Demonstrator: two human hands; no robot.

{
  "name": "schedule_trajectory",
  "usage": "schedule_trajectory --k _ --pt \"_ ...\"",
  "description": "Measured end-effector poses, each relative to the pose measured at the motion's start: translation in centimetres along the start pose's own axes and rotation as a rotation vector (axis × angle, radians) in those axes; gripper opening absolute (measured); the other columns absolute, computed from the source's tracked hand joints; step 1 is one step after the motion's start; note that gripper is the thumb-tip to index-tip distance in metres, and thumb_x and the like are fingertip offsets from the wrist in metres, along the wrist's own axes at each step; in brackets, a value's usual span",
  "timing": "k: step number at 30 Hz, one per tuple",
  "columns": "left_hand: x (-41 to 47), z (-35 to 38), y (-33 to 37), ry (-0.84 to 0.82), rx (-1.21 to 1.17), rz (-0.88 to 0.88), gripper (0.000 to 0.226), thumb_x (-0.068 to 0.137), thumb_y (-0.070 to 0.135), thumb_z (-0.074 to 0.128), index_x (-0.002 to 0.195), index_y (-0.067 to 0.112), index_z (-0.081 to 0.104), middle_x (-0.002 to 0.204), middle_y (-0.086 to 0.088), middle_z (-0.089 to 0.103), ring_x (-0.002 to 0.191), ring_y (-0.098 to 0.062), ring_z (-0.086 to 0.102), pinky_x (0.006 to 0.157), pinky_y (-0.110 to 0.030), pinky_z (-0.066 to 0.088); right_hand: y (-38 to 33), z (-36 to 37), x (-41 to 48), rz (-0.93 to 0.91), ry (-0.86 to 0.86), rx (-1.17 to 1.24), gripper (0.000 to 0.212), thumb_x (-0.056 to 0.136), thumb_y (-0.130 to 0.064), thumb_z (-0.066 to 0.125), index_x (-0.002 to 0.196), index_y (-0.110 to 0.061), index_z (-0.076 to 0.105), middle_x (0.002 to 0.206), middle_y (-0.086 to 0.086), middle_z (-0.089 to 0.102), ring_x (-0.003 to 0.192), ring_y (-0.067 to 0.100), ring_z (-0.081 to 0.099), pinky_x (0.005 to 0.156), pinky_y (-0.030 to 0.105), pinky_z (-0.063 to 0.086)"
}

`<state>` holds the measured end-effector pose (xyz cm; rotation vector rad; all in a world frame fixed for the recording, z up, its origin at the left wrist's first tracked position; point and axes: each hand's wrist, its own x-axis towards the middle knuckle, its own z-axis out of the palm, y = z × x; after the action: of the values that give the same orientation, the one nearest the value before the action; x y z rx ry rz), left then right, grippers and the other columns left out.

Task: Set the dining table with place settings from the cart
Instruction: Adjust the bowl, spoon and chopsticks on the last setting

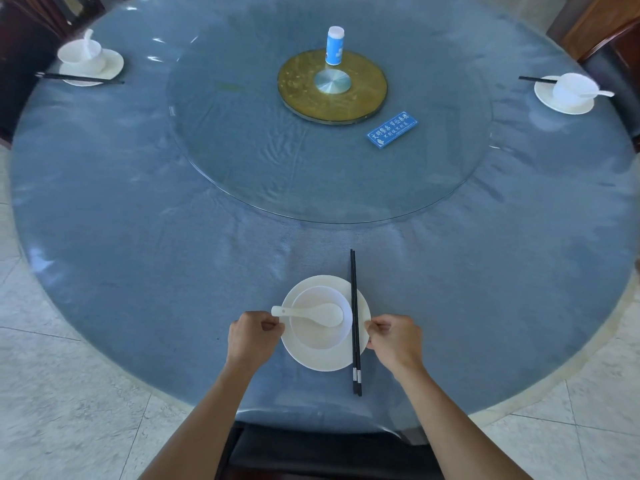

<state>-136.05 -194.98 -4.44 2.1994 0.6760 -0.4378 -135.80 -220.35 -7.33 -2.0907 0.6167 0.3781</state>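
A white plate (313, 358) lies on the blue table (138, 254) near its front edge. In the plate stands a white bowl (318, 337) with a white spoon (311, 313) across it, handle to the left. Black chopsticks (355, 323) lie over the plate's right side, pointing away from me. My left hand (254, 336) pinches the plate's left rim just under the spoon handle. My right hand (393, 337) pinches the plate's right rim beside the chopsticks.
Two more place settings sit at the far left (90, 62) and far right (568, 93). A glass turntable (242, 150) carries a gold disc (332, 86), a white-and-blue canister (335, 46) and a blue sign (392, 129). A dark chair (329, 452) stands below me.
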Motion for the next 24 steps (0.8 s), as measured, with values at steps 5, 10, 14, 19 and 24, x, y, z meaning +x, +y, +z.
schedule_trajectory --k 5,10,14,19,24 --pt "0.5 -0.8 -0.8 0.003 0.012 -0.009 0.010 0.086 0.015 0.073 0.080 0.013 0.080 0.078 -0.011 0.078 0.089 -0.035 0.070 0.079 -0.039 0.056 -0.7 1.2 -0.6 -0.003 0.006 -0.029 0.029 0.091 -0.016 0.072 0.065 -0.028 0.076 0.064 -0.004 0.079 0.061 0.015 0.077 0.080 0.040 0.065" --pt "0.7 -0.8 -1.2 -0.011 -0.025 -0.025 0.010 0.088 0.017 0.072 0.081 0.017 0.079 0.079 -0.007 0.079 0.089 -0.031 0.070 0.082 -0.038 0.056 -1.1 1.2 -0.9 -0.070 0.004 -0.106 0.017 0.093 -0.018 0.071 0.081 -0.014 0.083 0.074 0.000 0.081 0.072 0.019 0.078 0.084 0.036 0.062" --pt "0.6 -1.3 -1.7 0.019 -0.069 -0.050 0.021 0.097 0.019 0.060 0.084 0.015 0.076 0.082 -0.009 0.075 0.089 -0.034 0.066 0.083 -0.043 0.055 -1.7 1.1 -1.8 -0.192 0.135 -0.169 0.021 0.095 -0.024 0.072 0.079 -0.011 0.071 0.080 0.009 0.078 0.075 0.026 0.074 0.074 0.032 0.054" --pt "0.3 -3.2 -0.4 0.407 -0.093 0.178 0.023 0.104 0.020 0.056 0.121 0.013 0.070 0.113 -0.010 0.075 0.103 -0.033 0.068 0.091 -0.045 0.051 -3.7 2.0 -2.6 -0.274 0.119 -0.217 0.042 0.094 -0.024 0.072 0.061 -0.019 0.046 0.055 -0.003 0.055 0.057 0.022 0.052 0.060 0.032 0.042" --pt "-1.5 -2.3 2.7 0.149 0.291 0.728 0.073 0.086 0.060 0.067 0.143 0.016 0.058 0.147 -0.003 0.061 0.136 -0.026 0.057 0.109 -0.049 0.043 -4.7 3.0 -2.8 -0.203 0.079 -0.302 0.064 0.089 -0.026 0.075 0.054 -0.020 0.022 0.046 0.000 0.028 0.047 0.018 0.024 0.054 0.037 0.027"
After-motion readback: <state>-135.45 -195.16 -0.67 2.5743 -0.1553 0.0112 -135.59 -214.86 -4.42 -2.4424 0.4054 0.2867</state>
